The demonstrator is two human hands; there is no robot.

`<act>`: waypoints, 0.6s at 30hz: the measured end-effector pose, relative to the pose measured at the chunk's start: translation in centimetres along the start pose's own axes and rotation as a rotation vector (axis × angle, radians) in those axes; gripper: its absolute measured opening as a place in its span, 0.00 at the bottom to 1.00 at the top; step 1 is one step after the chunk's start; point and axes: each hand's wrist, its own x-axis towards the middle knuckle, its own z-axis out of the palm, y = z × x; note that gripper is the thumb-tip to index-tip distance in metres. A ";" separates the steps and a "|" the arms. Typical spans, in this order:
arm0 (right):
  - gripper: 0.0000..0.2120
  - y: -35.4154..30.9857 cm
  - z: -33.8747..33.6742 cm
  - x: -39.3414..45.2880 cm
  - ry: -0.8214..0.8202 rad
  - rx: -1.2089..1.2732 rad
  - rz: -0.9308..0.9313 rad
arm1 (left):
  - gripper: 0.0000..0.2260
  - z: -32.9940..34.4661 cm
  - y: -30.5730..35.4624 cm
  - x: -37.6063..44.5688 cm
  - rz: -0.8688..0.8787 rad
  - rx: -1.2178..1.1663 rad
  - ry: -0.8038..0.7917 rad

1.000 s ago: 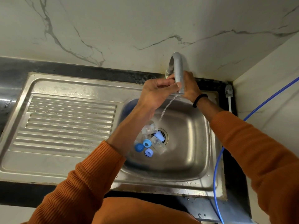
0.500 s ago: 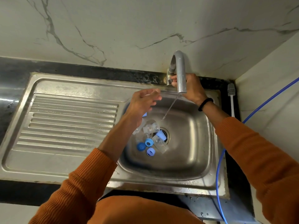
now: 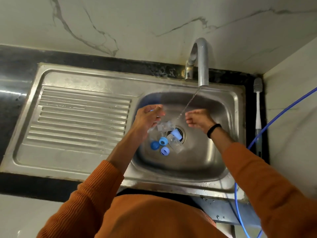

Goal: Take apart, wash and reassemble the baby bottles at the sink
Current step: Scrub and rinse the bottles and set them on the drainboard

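A person in orange sleeves stands at a stainless steel sink (image 3: pixel 228 107) set into a dark worktop (image 3: pixel 15 69), with both hands held over the basin. The tap (image 3: pixel 202 66) runs, and a thin stream of water (image 3: pixel 188 103) slants down from its spout and falls between the two hands.

The left hand (image 3: pixel 147 117) hovers above the left part of the basin, its fingers (image 3: pixel 158 109) loosely bent and blurred; whether they hold anything cannot be told. The right hand (image 3: pixel 199 118) is level with it on the other side of the stream, its fingers curled inward toward the palm with nothing visible in them. A black band (image 3: pixel 213 130) circles the right wrist.

The baby bottle parts lie loose on the basin floor around the drain (image 3: pixel 182 134). A clear bottle (image 3: pixel 175 143) lies on its side with a pale blue collar (image 3: pixel 175 133) at its upper end over the drain. Another clear piece (image 3: pixel 164 126) lies just beyond it, partly under the left hand. Three blue pieces sit close together left of the bottle: a dark blue cap (image 3: pixel 154 145), a light blue ring (image 3: pixel 163 141) and a lilac ring (image 3: pixel 165 150).

The ribbed draining board (image 3: pixel 77 121) stretches to the left. A brush (image 3: pixel 257 103) stands upright in the right corner against the wall, and a blue hose (image 3: pixel 274 117) curves down beside it.
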 end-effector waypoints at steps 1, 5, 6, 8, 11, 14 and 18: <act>0.10 1.7 0.6 -0.2 -0.009 -0.049 0.025 | 0.10 -0.4 -0.8 -0.1 -0.008 0.016 0.000; 0.12 6.9 2.9 -1.9 -0.075 -0.366 0.035 | 0.10 -1.3 -3.4 -0.3 -0.060 0.031 0.012; 0.13 7.8 3.5 -2.2 -0.092 -0.440 0.031 | 0.10 -1.4 -3.7 -0.4 -0.067 0.042 0.022; 0.15 9.3 4.4 -2.8 -0.099 -0.575 0.006 | 0.10 -1.4 -4.2 -0.7 -0.059 0.064 0.037; 0.19 10.5 5.0 -3.6 -0.070 -0.683 -0.047 | 0.14 -1.7 -4.6 -1.5 -0.034 0.058 0.053; 0.15 11.1 5.2 -4.1 -0.042 -0.676 -0.063 | 0.14 -2.1 -4.8 -2.6 -0.024 0.032 0.060; 0.15 11.6 4.8 -4.4 -0.030 -0.648 -0.030 | 0.13 -3.1 -6.0 -4.1 0.002 0.013 0.122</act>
